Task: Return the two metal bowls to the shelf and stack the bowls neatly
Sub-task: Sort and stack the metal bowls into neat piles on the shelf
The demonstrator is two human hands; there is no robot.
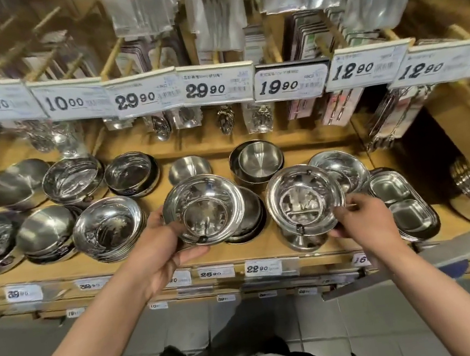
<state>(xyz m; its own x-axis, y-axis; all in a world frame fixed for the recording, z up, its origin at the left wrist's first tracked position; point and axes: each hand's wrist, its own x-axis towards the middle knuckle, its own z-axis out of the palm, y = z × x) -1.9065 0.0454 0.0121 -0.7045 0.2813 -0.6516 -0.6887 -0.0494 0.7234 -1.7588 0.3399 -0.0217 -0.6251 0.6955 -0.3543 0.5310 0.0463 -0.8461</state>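
Gripping the rim of one metal bowl (203, 210), the left hand (159, 250) holds it tilted above a dark stack (248, 215) on the wooden shelf (58, 269). To the right, the right hand (362, 219) pinches the second bowl (304, 199) by its edge over another stack (307, 238). Judging by the tilt, either polished bowl could slip or seat crooked, toppling its stack off the front edge.
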